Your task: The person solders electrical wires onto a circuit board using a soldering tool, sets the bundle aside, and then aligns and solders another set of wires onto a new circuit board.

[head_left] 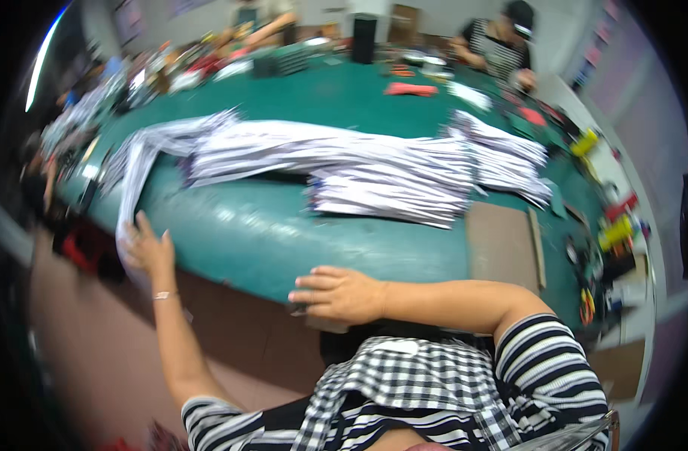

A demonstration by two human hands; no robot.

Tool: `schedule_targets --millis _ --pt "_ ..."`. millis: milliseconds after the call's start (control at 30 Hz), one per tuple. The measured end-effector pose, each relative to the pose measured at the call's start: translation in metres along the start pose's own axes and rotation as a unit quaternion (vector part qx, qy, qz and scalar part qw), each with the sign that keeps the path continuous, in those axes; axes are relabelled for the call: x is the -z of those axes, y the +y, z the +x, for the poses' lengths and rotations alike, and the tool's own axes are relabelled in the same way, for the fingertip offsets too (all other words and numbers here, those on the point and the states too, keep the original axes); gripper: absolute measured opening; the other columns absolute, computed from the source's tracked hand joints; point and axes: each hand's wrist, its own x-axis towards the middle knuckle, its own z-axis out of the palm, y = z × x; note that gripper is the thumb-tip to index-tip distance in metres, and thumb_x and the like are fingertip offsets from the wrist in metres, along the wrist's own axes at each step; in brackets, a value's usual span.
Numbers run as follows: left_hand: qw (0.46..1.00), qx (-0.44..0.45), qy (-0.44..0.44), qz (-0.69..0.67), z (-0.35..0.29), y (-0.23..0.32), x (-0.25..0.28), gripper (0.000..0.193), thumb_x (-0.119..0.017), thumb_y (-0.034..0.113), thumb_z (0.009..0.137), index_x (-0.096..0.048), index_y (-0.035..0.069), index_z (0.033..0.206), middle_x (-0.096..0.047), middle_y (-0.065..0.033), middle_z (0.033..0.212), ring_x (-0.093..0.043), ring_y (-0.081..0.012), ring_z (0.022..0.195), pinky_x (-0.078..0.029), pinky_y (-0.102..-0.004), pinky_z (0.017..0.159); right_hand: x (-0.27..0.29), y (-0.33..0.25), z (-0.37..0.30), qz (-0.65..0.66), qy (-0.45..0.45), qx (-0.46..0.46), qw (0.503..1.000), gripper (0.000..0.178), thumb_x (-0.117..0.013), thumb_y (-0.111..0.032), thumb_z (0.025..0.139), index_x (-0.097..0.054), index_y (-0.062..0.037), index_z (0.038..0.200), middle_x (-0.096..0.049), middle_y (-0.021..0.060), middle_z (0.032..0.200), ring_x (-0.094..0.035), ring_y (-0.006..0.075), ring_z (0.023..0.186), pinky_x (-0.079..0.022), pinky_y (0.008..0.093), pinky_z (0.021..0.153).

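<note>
"White strips, in bundles; lying where?"

"Across the middle of the green table; stretched sideways in one long layer, with a shorter bundle just in front and another bundle at the right end; at the left, trailing down past the near edge in a loose hank."

"And the left hand?"

"At the hanging part of that hank, seemingly against it; forefinger and thumb spread apart; cannot tell whether clamped on any strips; wearing a pale bracelet at the wrist."

"Now the right hand?"

"Close by the table's near edge, in front of the checked apron; well apart from the bundles; fingers near one another, back of the hand upward; over something greyish, too blurred to name; cannot tell whether gripping it."

"Anything round about?"

"See, right of the shorter bundle, a flat brown board with a narrow bar along its right side; farther right, scissors; at the far side, a red bundle, an upright black box and a co-worker in a dark cap."
</note>
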Motion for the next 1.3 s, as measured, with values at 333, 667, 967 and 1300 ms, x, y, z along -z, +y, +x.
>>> schedule_targets --millis 333,667,967,1300 --pt "0.753 -0.501 0.056 -0.423 -0.053 0.307 0.163 0.047 -0.07 0.016 0.075 -0.059 0.013 0.12 -0.052 -0.0162 0.127 -0.041 -0.0417 0.124 -0.03 -0.0507 0.107 0.093 -0.105 -0.219 -0.096 0.119 -0.433 0.888 0.021 -0.067 -0.012 0.073 -0.067 -0.0106 0.094 -0.061 0.0045 0.12 -0.05 0.0274 0.118 -0.04 0.0443 0.095" --pt "0.681 -0.65 -0.177 -0.287 -0.138 0.46 0.207 0.105 -0.083 0.047 0.057 -0.033 0.019 0.146 -0.037 -0.0184 0.145 -0.029 -0.0387 0.137 -0.027 -0.0562 0.108 0.107 -0.145 -0.269 -0.06 0.208 -0.549 0.807 0.016 -0.065 -0.007 0.075 -0.067 -0.0076 0.091 -0.066 0.0067 0.106 -0.057 0.0282 0.103 -0.044 0.041 0.089" --pt "0.611 -0.637 -0.178 -0.435 -0.122 0.435 0.182 0.087 -0.082 0.028 0.065 -0.042 0.01 0.139 -0.051 -0.0195 0.127 -0.047 -0.0373 0.117 -0.038 -0.0426 0.102 0.144 0.034 -0.23 0.158 0.32 -0.592 0.723 0.036 -0.056 -0.018 0.089 -0.057 -0.0017 0.121 -0.063 0.0083 0.11 -0.057 0.0167 0.095 -0.045 0.0309 0.081" --pt "0.523 -0.619 -0.217 -0.545 -0.174 0.344 0.183 0.045 -0.072 0.011 0.076 -0.061 0.009 0.12 -0.057 -0.0136 0.119 -0.052 -0.0314 0.111 -0.041 -0.0396 0.096 0.157 0.173 -0.177 -0.006 0.217 -0.771 0.599 0.043 -0.067 -0.034 0.08 -0.063 -0.0057 0.112 -0.06 0.0178 0.115 -0.06 0.0328 0.106 -0.048 0.0447 0.089"
